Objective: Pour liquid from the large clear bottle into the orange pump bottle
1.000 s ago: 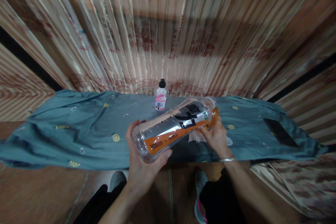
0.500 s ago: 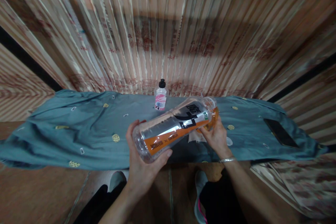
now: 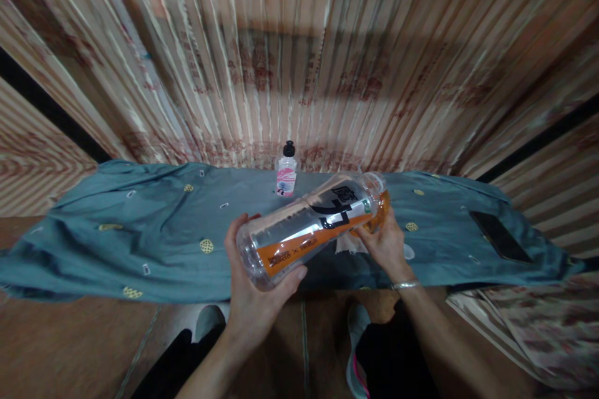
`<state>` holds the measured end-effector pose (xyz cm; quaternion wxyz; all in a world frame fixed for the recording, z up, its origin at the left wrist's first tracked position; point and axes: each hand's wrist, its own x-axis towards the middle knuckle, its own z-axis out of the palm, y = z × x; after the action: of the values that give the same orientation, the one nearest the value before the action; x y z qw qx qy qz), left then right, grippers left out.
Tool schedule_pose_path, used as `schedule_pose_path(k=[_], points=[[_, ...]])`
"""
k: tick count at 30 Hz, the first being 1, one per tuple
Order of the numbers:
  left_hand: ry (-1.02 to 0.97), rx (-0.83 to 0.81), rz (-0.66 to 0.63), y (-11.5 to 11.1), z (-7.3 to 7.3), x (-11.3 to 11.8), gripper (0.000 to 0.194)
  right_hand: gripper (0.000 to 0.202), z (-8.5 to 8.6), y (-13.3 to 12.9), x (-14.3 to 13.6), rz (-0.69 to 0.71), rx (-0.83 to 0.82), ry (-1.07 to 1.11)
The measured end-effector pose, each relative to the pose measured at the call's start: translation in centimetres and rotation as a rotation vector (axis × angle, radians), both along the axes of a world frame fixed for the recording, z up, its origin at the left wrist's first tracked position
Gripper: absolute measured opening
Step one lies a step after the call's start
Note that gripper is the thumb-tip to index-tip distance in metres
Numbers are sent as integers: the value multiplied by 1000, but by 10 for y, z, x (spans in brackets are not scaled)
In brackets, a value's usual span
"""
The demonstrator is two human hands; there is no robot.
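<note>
My left hand (image 3: 257,305) is wrapped round the base of a large clear plastic bottle (image 3: 304,234) with an orange and black label. The bottle lies tilted above the cloth, its neck pointing right and slightly up. At the neck end, my right hand (image 3: 386,246) is closed round a see-through orange container (image 3: 384,204), partly hidden behind the bottle's neck and my fingers. Whether the bottle's mouth touches the container cannot be made out. Under my right hand lie a whitish crumpled tissue or cloth (image 3: 349,244) and a small round clear piece (image 3: 409,252).
A small clear bottle with a black cap and pink label (image 3: 286,176) stands at the back of the teal cloth-covered surface (image 3: 163,224). A dark phone (image 3: 500,235) lies at the right. Striped curtain (image 3: 281,62) hangs behind, with dark poles at both sides.
</note>
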<state>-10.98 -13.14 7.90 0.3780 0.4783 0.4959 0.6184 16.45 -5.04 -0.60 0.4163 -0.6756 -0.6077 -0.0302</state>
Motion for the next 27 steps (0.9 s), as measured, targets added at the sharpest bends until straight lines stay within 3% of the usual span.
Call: schedule_pose_path(k=[11,27], points=[[44,55,17,5,-12,-1,97,85,0,0,0,7,12,-3],[29,60,15,3,-13,-1,97,86,-1,1,0,-1,21,-5]])
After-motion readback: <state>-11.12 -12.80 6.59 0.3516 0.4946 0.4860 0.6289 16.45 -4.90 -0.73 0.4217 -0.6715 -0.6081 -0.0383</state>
